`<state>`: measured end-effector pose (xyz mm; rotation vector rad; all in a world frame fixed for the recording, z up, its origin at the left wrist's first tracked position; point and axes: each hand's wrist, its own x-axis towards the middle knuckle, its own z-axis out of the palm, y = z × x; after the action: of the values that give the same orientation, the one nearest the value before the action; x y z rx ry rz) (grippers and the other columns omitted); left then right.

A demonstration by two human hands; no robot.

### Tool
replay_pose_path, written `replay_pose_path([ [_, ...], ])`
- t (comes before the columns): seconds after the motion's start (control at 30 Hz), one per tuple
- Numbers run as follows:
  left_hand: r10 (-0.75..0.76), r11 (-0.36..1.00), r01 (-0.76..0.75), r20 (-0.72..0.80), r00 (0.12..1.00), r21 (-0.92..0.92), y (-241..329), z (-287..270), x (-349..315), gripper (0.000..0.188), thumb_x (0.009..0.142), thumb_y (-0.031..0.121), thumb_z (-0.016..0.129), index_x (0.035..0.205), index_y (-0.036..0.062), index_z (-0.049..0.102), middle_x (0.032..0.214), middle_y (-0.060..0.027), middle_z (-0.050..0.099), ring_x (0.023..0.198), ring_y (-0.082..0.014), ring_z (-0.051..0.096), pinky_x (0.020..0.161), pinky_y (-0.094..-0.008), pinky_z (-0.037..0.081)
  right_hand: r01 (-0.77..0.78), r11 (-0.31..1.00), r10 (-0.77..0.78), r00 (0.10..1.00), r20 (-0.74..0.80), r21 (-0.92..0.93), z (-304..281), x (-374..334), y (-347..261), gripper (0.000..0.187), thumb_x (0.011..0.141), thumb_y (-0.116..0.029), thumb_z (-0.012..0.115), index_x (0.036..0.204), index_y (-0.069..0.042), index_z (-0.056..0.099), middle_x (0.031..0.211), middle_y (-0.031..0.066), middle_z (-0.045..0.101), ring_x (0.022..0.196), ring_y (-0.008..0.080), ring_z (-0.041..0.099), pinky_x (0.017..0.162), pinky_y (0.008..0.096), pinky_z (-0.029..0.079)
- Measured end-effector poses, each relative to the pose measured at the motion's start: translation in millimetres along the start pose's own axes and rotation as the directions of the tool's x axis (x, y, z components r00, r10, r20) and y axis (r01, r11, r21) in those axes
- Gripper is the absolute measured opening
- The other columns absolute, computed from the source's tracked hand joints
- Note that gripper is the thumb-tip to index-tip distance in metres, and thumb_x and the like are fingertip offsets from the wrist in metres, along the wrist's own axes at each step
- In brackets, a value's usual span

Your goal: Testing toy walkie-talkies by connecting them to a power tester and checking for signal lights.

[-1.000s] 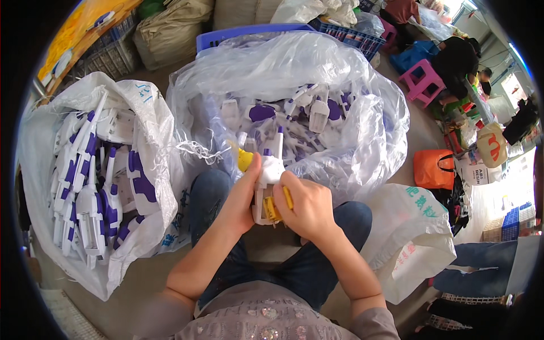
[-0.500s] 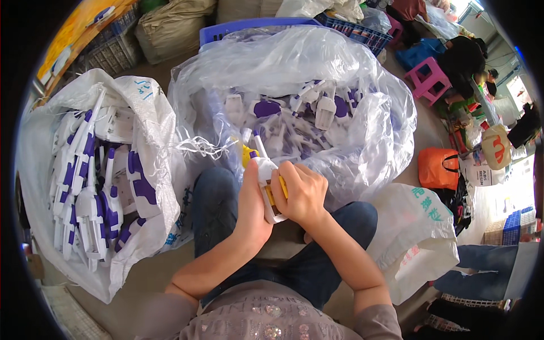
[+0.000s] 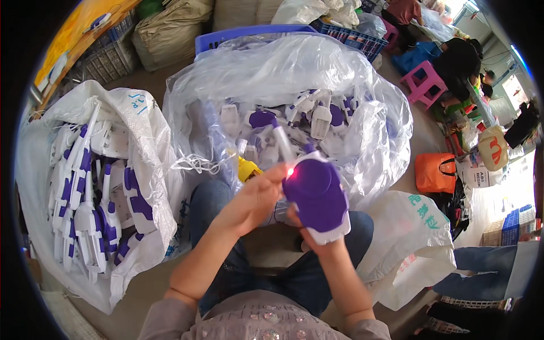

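Observation:
A purple-and-white plastic device (image 3: 318,195) with a rounded purple face is tilted up between my hands. From its upper left a white rod with a purple tip (image 3: 281,139) sticks out, blurred. My right hand (image 3: 326,241) is closed around the device from below, its fingers mostly hidden behind. With bent fingers, my left hand (image 3: 252,198) touches the device's left edge, where a small red light (image 3: 290,171) glows. Just beyond my left hand lies a yellow object (image 3: 248,169), partly covered.
A clear plastic liner (image 3: 272,62) in a blue crate (image 3: 226,38) holds similar parts ahead. On the left, a white woven sack (image 3: 141,107) contains more devices. A whitish sack (image 3: 405,243) sits at right, near an orange bag (image 3: 435,173). Pink stool (image 3: 424,82) and people are farther back.
The device has turned over, from its white side with a yellow-brown opening to its purple face. It moved right, and a red light now shows. My right hand shifted beneath it.

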<state>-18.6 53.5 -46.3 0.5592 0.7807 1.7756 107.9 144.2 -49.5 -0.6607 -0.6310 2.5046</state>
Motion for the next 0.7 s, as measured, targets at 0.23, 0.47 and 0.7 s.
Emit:
replay_pose_path([
  [0.23,-0.097,0.993,0.108,0.221,0.970,-0.040,-20.4,-29.8,-8.1,0.103,0.060,0.053,0.078,0.130,-0.0078,0.034,0.123,-0.0228,0.050,0.118,-0.0299,0.048,0.100,-0.0401,0.038,-0.162,0.964,0.212,0.947,0.240,-0.212,-23.3,-10.1,30.4,0.037,0.094,-0.019,0.046,0.126,-0.002,0.043,0.108,0.0120,0.059,0.091,0.0216,0.062,0.077,0.0346,0.052],
  [0.47,-0.093,0.995,0.086,0.141,0.986,0.057,-4.7,-34.4,-11.4,0.100,0.059,0.052,0.078,0.129,-0.0071,0.037,0.118,-0.0200,0.054,0.107,-0.0278,0.056,0.095,-0.0384,0.042,0.588,0.220,-0.700,0.650,0.294,-0.778,12.9,-22.7,-20.1,0.024,0.093,-0.024,0.050,0.106,-0.005,0.056,0.099,0.0080,0.062,0.098,0.0205,0.056,0.086,0.0338,0.041],
  [0.7,-0.110,0.994,0.109,0.083,0.990,0.016,-3.2,-23.8,-14.4,0.074,0.066,0.034,0.079,0.122,-0.0034,0.048,0.111,-0.0076,0.059,0.102,-0.0153,0.057,0.092,-0.0290,0.042,0.684,-0.526,-0.296,0.410,0.863,-0.506,10.5,-38.3,-24.0,0.043,0.088,-0.049,0.047,0.104,-0.009,0.053,0.105,0.0087,0.063,0.106,0.0281,0.050,0.103,0.0494,0.021],
])
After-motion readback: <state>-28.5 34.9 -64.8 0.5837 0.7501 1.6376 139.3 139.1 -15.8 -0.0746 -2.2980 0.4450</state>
